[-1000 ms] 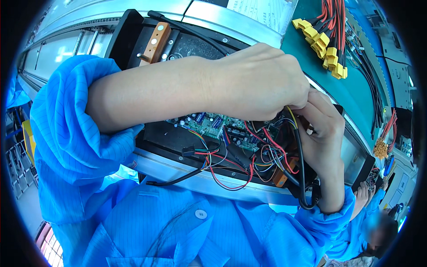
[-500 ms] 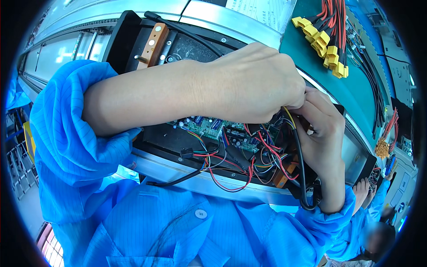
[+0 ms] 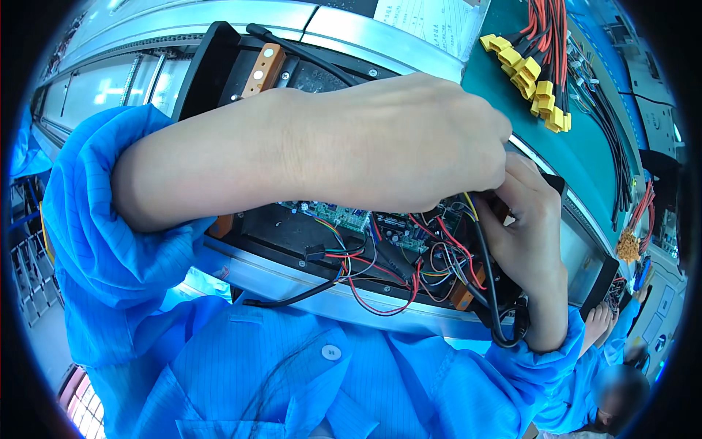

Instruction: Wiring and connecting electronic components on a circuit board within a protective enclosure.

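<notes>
My left hand (image 3: 439,146) reaches across the black open tray (image 3: 270,245), its fingers curled and mostly hidden from view. Against its fingertips, my right hand (image 3: 530,227) is closed with thumb and fingers pinched together; whatever lies between the two hands is hidden. A black cable (image 3: 491,285) loops up beside the right thumb, and a yellow wire (image 3: 469,201) from its end runs under the left hand. Below my left wrist, a green circuit board (image 3: 340,217) shows in part. Red, black and other coloured wires (image 3: 417,274) tangle over the board and the tray's near edge.
Yellow connectors (image 3: 526,77) on red and black leads lie on the green mat (image 3: 585,164) at the far right. Brown blocks (image 3: 263,69) sit on the tray. Printed paper (image 3: 428,25) lies at the back. Another person's hand (image 3: 598,318) is at the right.
My left forearm and hand have shifted slightly left and nearer, covering more of the board. My right hand has dipped slightly, its fingers still against the left hand.
</notes>
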A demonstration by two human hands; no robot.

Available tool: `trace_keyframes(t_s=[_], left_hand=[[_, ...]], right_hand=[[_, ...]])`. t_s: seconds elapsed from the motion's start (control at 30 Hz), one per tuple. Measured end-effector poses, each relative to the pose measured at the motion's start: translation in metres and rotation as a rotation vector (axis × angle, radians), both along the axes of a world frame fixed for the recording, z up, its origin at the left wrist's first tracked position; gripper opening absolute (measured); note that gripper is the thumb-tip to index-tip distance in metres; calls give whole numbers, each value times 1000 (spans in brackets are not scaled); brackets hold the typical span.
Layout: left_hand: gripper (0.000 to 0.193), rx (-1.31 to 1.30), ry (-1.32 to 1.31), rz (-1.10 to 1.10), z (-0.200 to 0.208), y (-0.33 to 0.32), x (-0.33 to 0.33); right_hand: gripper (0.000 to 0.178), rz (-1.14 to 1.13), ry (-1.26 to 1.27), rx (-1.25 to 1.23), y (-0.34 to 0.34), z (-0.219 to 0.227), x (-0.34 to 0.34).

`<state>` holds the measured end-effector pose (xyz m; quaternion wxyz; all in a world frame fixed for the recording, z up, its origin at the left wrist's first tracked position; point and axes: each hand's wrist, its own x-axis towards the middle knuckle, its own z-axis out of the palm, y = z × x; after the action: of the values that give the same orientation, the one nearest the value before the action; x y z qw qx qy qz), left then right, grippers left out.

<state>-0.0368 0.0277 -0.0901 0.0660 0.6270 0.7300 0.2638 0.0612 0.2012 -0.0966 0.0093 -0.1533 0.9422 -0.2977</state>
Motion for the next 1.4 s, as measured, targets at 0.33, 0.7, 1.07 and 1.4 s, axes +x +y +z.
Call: trace_keyframes(t_s=[0.33, 0.7, 1.07, 1.4], left_hand=[[11, -94, -29, -98, 4, 12, -3], [8, -70, -37, -79, 1, 12, 10], [8, 95, 399, -70, -23, 13, 39], [12, 172, 467, 8, -27, 16, 46]], right_hand=[[23, 62, 80, 54, 6, -2, 4], [22, -6, 153, 22, 7, -4, 10], [32, -186, 65, 11, 33, 32, 61], [32, -413, -41, 138, 21, 18, 161]])
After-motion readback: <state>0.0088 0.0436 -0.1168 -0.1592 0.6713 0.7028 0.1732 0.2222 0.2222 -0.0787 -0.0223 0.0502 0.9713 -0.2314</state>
